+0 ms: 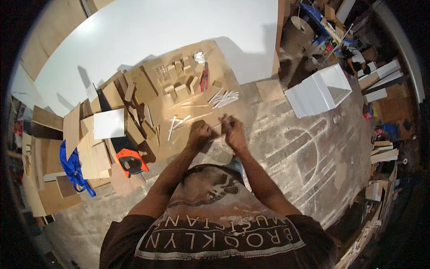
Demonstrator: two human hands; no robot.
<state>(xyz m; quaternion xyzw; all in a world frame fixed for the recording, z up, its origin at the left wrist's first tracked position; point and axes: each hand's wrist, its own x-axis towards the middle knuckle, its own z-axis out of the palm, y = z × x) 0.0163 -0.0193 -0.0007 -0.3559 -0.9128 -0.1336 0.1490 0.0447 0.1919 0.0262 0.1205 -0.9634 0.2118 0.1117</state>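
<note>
One small pale strip point(217, 133) sits at the frame's centre, its long axis slanting up rightward, pinched by the curled left hand point(200, 134) and blurred right hand point(233, 129). Two white strips point(172, 128) cross just left; one orange tool handle point(127, 154) lies lower left.

1 thin pale piece point(217, 130) | blurred | slanted | between left hand point(201, 133) and right hand point(232, 128)
</note>
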